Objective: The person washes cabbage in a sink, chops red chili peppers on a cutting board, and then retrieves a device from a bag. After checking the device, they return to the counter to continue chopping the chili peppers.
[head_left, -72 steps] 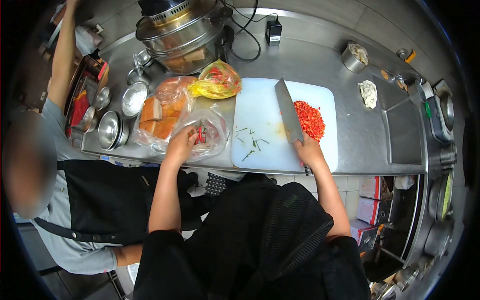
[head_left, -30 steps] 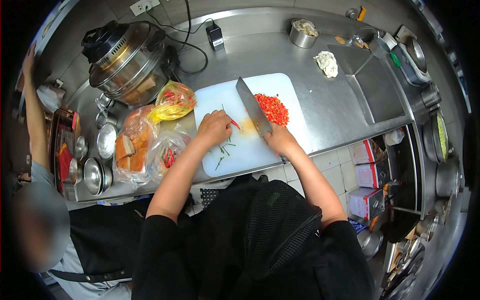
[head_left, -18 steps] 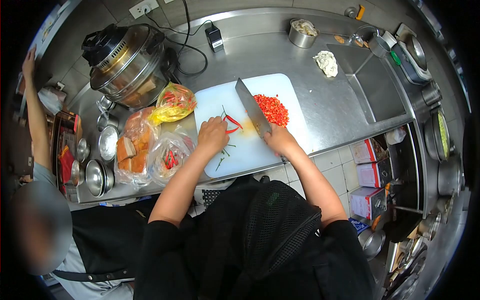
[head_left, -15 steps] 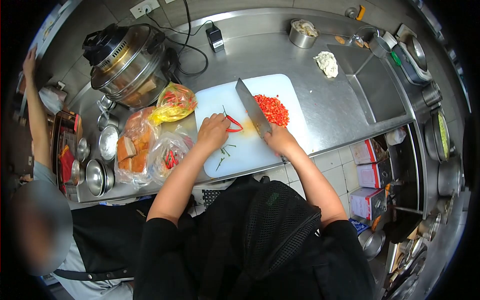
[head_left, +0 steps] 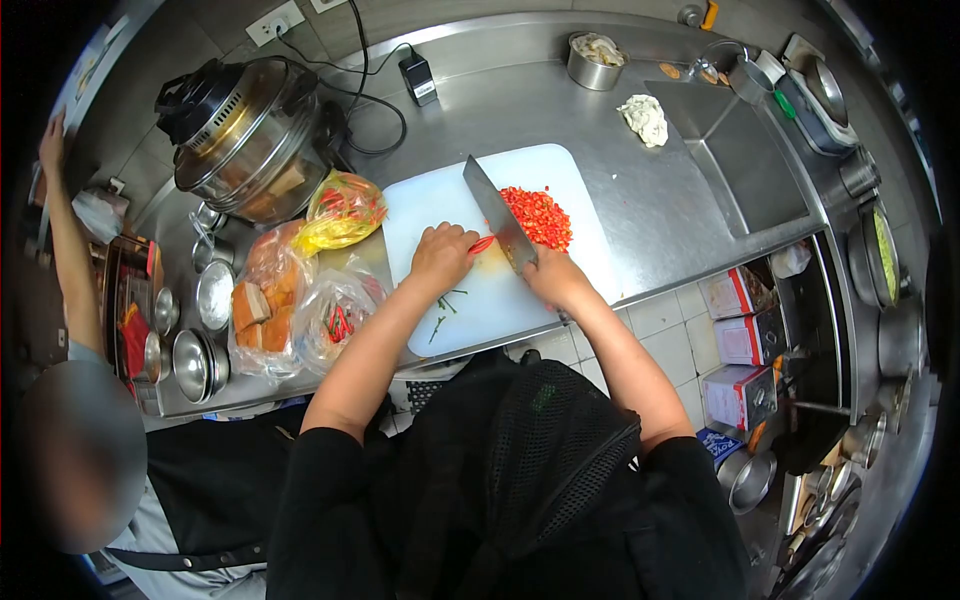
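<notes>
My right hand [head_left: 557, 280] grips a broad cleaver [head_left: 489, 204], its blade standing on the white cutting board [head_left: 500, 322]. My left hand [head_left: 443, 258] is closed over red chilies [head_left: 482, 244], with only their ends showing past the fingers, just left of the blade. Against the blade's other side lies a heap of chopped red chili [head_left: 540, 217]. Several green stems [head_left: 446, 307] are scattered below my left hand. Left of the board are a yellow-tinted bag of chilies [head_left: 345, 208] and a clear bag [head_left: 340, 318] with more red chilies inside.
Brown-and-white blocks [head_left: 262, 318] in plastic, metal bowls [head_left: 194, 365] and a glass-bowled appliance [head_left: 250, 140] occupy the left side. A metal pot [head_left: 597, 62], a crumpled white lump [head_left: 643, 120] and a sink [head_left: 755, 170] are at the right. Another person [head_left: 200, 480] stands at my left.
My left hand has moved slightly right and closed over the chilies, which lay more exposed beside its fingers before. The cleaver stays beside the chopped heap. The whole view has shifted slightly.
</notes>
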The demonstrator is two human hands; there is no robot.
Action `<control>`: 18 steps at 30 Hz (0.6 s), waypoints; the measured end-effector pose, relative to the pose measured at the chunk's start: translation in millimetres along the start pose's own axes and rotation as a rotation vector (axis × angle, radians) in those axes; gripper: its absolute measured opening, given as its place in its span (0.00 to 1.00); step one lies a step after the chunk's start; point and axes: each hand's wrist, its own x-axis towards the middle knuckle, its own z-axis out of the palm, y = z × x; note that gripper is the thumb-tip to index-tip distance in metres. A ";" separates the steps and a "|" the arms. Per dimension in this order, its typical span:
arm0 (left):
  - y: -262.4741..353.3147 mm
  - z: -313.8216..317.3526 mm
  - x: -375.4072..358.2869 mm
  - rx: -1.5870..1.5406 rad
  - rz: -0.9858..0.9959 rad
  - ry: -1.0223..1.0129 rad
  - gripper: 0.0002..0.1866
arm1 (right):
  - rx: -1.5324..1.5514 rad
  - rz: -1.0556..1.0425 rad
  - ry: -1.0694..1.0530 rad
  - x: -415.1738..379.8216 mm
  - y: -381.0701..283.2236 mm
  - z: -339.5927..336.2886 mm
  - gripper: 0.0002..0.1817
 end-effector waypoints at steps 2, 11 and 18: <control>-0.8 3.0 -1.4 -0.008 -0.010 0.040 0.15 | -0.016 0.000 -0.022 -1.0 -2.0 -1.5 0.24; -43.7 -13.7 -7.9 -0.283 -0.116 0.141 0.11 | -0.019 0.002 -0.011 -5.2 -6.6 -2.7 0.22; -33.0 -16.8 -17.1 -0.097 -0.301 -0.149 0.12 | -0.024 0.008 0.000 0.1 -1.7 -0.5 0.23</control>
